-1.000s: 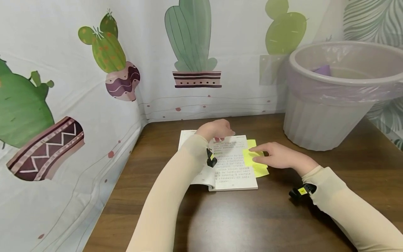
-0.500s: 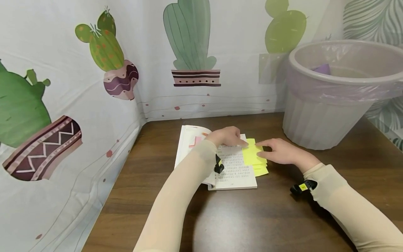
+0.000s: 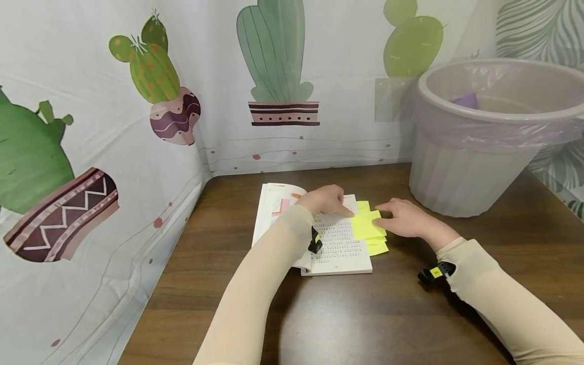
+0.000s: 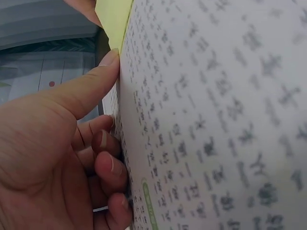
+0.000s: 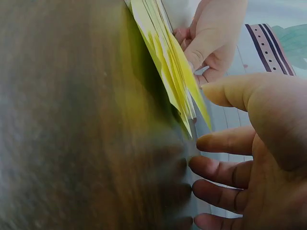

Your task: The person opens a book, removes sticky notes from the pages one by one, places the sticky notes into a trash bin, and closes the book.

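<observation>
An open book (image 3: 337, 256) lies on the table, its right page printed with small text. Several yellow sticky notes (image 3: 368, 225) jut out past that page's right edge. My left hand (image 3: 325, 198) reaches over the book; its thumb tip presses the corner of the top note, and the other fingers bend loosely against the page, as the left wrist view shows. My right hand (image 3: 403, 218) is at the notes' outer side. In the right wrist view its thumb and straight fingers (image 5: 224, 141) stand spread around the top note's free edge, which lifts away from those below.
A grey bin (image 3: 465, 167) lined with a plastic bag stands at the back right, with a purple piece (image 3: 467, 101) inside. A cactus-print cloth (image 3: 347, 147) hangs behind the brown wooden table (image 3: 219, 213).
My left hand has moved right, from the book's upper middle to the top note, uncovering more of the left page. My right hand has drawn back slightly to the right.
</observation>
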The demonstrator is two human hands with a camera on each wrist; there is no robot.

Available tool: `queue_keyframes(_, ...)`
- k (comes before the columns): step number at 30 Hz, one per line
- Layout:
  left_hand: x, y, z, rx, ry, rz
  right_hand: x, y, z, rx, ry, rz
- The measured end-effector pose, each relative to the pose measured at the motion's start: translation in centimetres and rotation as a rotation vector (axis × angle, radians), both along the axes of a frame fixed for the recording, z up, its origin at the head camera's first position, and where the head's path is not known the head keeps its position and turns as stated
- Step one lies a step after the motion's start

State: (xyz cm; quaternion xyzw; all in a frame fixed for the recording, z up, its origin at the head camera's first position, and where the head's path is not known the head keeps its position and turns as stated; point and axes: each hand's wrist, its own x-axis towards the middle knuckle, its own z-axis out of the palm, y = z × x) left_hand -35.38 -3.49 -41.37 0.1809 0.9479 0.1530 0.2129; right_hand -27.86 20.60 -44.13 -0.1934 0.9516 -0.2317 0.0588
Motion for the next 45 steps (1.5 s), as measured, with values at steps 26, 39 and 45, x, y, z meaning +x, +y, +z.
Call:
queue_keyframes(26, -0.05, -0.65, -0.55, 0.074, -0.005, 0.047, 0.26, -0.41, 0.31, -0.146, 0.042, 0.022)
queue_keyframes(39, -0.12, -0.78, -0.3, 0.107, -0.031, 0.053, 0.63, -0.71, 0.61, -0.226, 0.066, 0.083)
queue_keyframes(45, -0.21, -0.68, -0.31, 0.106, -0.042, 0.065, 0.86, -0.81, 0.79, -0.236, 0.07, 0.091)
